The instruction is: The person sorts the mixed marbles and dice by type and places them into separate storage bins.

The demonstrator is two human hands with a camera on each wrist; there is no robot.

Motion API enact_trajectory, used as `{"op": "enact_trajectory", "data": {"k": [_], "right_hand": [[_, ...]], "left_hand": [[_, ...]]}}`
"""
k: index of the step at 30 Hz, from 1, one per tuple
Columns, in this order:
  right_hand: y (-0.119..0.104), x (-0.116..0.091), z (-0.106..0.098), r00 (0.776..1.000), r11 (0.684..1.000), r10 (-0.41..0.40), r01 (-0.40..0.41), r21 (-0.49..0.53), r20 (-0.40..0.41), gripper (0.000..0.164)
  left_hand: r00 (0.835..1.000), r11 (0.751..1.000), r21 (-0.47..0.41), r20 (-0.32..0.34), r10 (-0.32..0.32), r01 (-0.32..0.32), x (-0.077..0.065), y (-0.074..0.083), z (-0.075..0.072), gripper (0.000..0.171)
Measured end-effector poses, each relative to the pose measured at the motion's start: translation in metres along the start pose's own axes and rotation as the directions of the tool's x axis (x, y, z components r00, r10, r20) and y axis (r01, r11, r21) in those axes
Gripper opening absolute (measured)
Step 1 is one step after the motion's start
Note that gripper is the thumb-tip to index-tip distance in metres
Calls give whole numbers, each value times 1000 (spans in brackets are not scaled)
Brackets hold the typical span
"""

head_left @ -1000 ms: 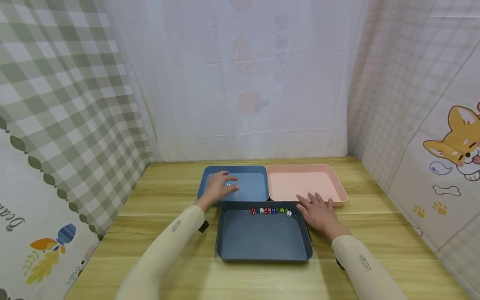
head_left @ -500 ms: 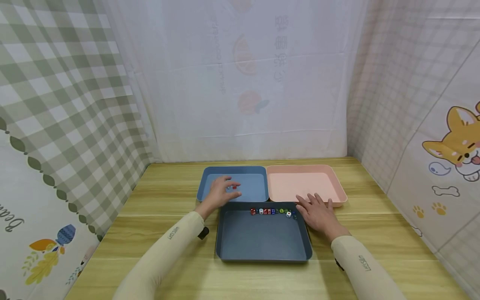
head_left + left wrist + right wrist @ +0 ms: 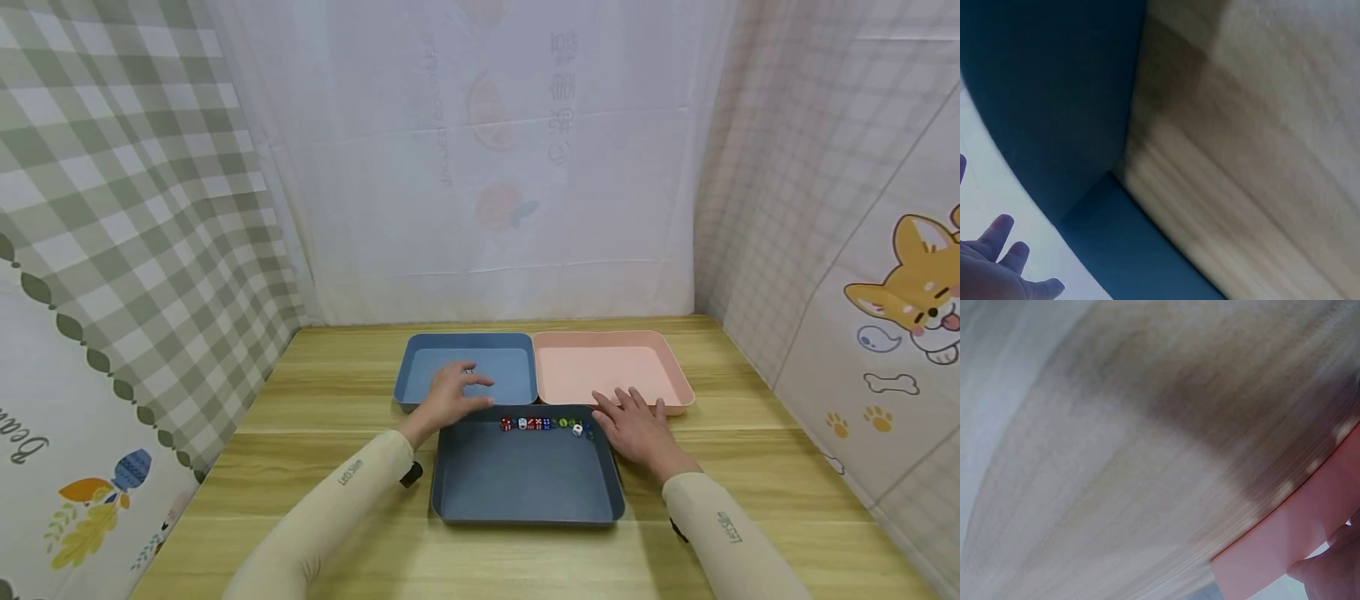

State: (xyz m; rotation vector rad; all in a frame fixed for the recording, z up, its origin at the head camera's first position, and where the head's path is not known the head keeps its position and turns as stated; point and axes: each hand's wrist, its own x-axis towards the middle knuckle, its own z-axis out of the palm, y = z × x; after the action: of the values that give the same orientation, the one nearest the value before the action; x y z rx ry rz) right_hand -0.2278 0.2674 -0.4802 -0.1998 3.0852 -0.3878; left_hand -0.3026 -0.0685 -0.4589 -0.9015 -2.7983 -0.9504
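Observation:
My left hand (image 3: 452, 396) hovers over the near edge of the blue tray (image 3: 510, 379), its thumb and fingers spread apart with nothing seen between them. Just beyond its fingers, a small die (image 3: 468, 371) shows inside that tray. In the left wrist view, spread fingers (image 3: 1013, 256) appear beyond a dark blue tray wall. My right hand (image 3: 637, 427) rests, fingers extended, where the pink tray (image 3: 607, 367) meets the dark tray (image 3: 528, 479). Along the dark tray's far wall runs a row of red dice (image 3: 535, 423), white and blue dice, and small green pieces (image 3: 563, 422).
The three trays adjoin on a wooden table (image 3: 337, 375), the dark one nearest me. A white die (image 3: 577, 430) lies slightly in front of the row. A white cloth (image 3: 420, 208) hangs behind, with patterned cloths on both sides.
My left hand has moved right and nearer to me, from over the blue tray's middle to its front edge. My right hand has stayed in place.

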Motion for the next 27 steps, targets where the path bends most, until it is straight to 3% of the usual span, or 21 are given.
{"op": "enact_trajectory", "data": {"k": [8,27], "right_hand": [[-1,0,-1,1000,1000,5,-5,3,5,57],[1,0,0,1000,1000,5,-5,9,5,59]], "left_hand": [[998,1000,30,64,-10,8,0,6,12,33],[991,988,154,129,-43,23,1,10,29,23]]}}
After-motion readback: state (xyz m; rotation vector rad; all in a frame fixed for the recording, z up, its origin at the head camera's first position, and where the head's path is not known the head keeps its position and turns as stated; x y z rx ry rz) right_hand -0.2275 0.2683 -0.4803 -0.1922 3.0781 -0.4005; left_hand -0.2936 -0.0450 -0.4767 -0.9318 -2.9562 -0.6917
